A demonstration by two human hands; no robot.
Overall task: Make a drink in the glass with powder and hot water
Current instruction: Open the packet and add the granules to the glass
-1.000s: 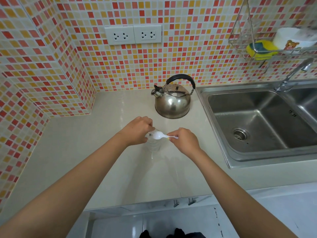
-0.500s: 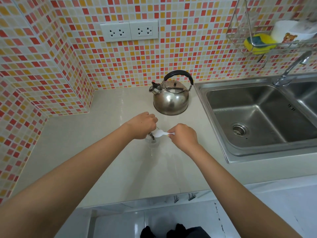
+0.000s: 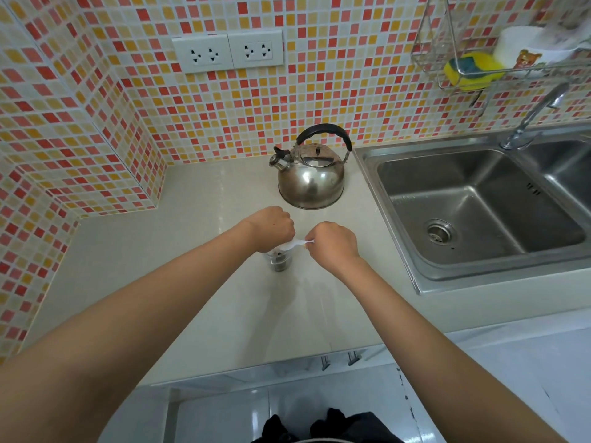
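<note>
A small clear glass (image 3: 280, 259) stands on the beige counter (image 3: 179, 270), with dark powder in its bottom. My left hand (image 3: 271, 230) is closed over the glass's far rim, hiding its top. My right hand (image 3: 332, 243) pinches the handle of a white plastic spoon (image 3: 295, 244), whose bowl reaches over the glass mouth beneath my left hand. A steel kettle (image 3: 311, 177) with a black handle stands behind the glass, near the wall.
A steel sink (image 3: 479, 206) with a tap (image 3: 534, 116) lies to the right. A wire rack (image 3: 499, 65) on the tiled wall holds a yellow sponge and a white cup. Two sockets (image 3: 227, 52) sit above the counter.
The spoon has tipped down towards the glass mouth and dark powder now shows in the glass. Both hands stay at the glass; the camera has shifted slightly.
</note>
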